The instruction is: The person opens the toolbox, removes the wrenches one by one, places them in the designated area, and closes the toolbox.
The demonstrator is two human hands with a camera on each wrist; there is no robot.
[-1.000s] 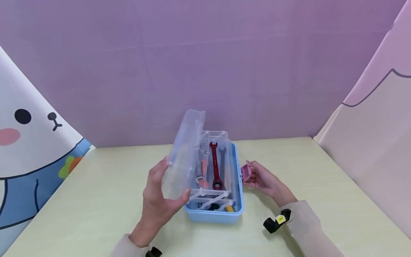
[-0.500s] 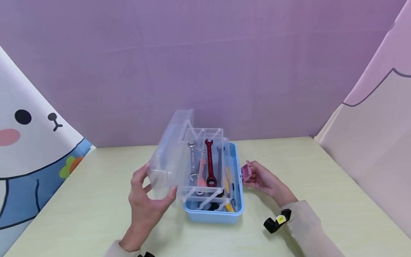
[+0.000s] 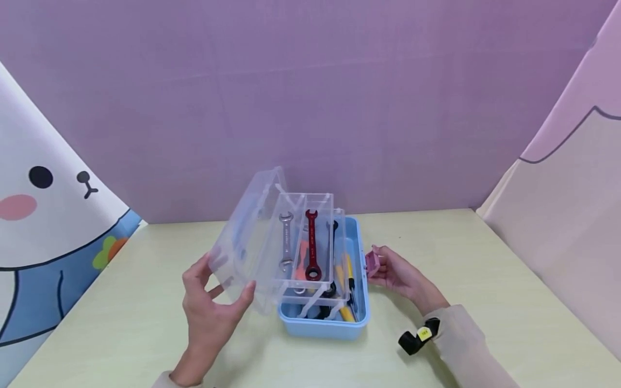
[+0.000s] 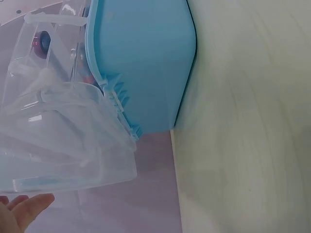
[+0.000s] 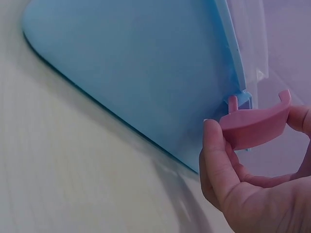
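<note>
Lid (image 3: 245, 242) has swung further left in left hand's (image 3: 211, 307) grip, baring the wrenches (image 3: 310, 245); right hand (image 3: 395, 272) pinches the latch (image 3: 372, 262).

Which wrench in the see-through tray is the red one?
The red wrench is the middle one in the clear tray. The silver wrench lies on its left, nearer the left hand; a darker wrench lies on its right.

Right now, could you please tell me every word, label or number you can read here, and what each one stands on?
None can be read.
Yellow tag on the black wrist camera: print too small.
Silver wrench: shaft marks blurred.
Toolbox, lid, pink latch: no text seen.
</note>
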